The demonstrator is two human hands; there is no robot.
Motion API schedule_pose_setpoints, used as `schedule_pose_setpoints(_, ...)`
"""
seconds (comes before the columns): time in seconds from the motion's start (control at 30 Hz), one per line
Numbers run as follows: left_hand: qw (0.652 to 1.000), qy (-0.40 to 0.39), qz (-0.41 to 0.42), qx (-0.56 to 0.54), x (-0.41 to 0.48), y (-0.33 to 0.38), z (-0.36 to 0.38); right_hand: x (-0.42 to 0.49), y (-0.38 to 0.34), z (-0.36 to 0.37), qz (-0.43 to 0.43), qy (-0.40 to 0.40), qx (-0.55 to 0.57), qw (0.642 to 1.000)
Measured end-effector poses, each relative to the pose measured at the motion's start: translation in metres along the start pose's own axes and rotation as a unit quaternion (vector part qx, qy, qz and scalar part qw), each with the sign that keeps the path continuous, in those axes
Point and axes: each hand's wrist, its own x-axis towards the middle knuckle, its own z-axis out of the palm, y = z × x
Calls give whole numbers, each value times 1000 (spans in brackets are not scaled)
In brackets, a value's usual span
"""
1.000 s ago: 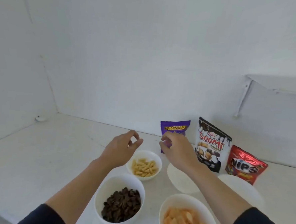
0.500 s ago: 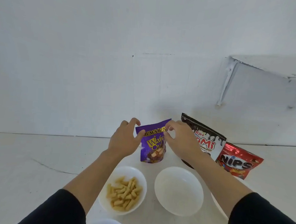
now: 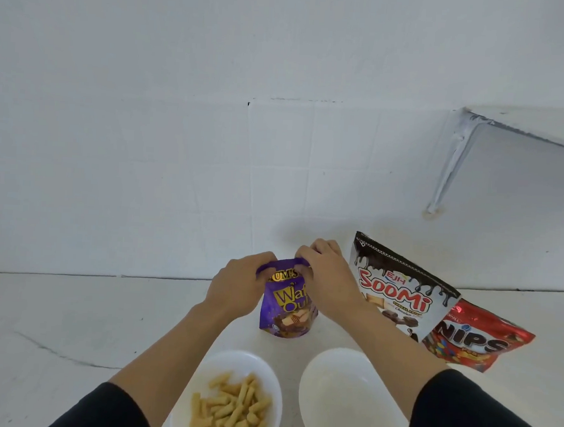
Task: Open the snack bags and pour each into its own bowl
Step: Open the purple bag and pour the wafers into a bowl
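Counter edge: I see the white counter (image 3: 68, 332) meet the tiled wall (image 3: 212, 143) in a line running from 9 to 3 o'clock just behind the hands.
Open room: bare counter stretches from 7 to 9 o'clock, marked only by a thin crack; a shelf bracket (image 3: 452, 164) hangs on the wall at 2 o'clock, well above the bags.
Crowded side: the black-and-white bag (image 3: 401, 293) leans at 4 o'clock just beside my right hand, with the red bag (image 3: 477, 337) partly tucked behind its lower corner.
Bowls: the filled bowl (image 3: 228, 362), holding yellow sticks, sits at 6 o'clock; the empty bowl (image 3: 345, 398) sits just right of it, under my right forearm.
Change: half a second ago the left hand only touched the bag's left side; now it has climbed to the top left corner.
Left hand (image 3: 236, 286): fingers curled, pinching the top left corner of the purple bag.
Right hand (image 3: 329, 282): fingers curled, pinching the top edge near the right corner.
Purple bag (image 3: 286, 309): it stands on the counter between both hands, at 5 o'clock from the view's centre, beyond the two bowls; top strip bunched, gold lettering partly covered, top not visibly torn.
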Motion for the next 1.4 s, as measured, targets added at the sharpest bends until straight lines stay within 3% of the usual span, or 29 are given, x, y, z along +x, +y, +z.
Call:
schedule_pose_setpoints(0.3,992,121,13,22,-35,16,-74,6,-64,-42,-86,130,45,987)
schedule_pose_setpoints(0.6,977,210,-5,36,-119,-10,-180,2,-189,-66,-179,132,85,971)
schedule_pose_setpoints(0.87,982,172,-64,43,-209,-84,-215,-39,-274,-15,-225,49,97,968)
schedule_pose_setpoints(1.13,989,69,-124,38,-272,-153,-163,-104,-281,65,-214,-67,88,971)
schedule_pose_setpoints(1.4,990,111,-92,-4,-287,-159,-158,-117,-273,72,-253,-29,102,962)
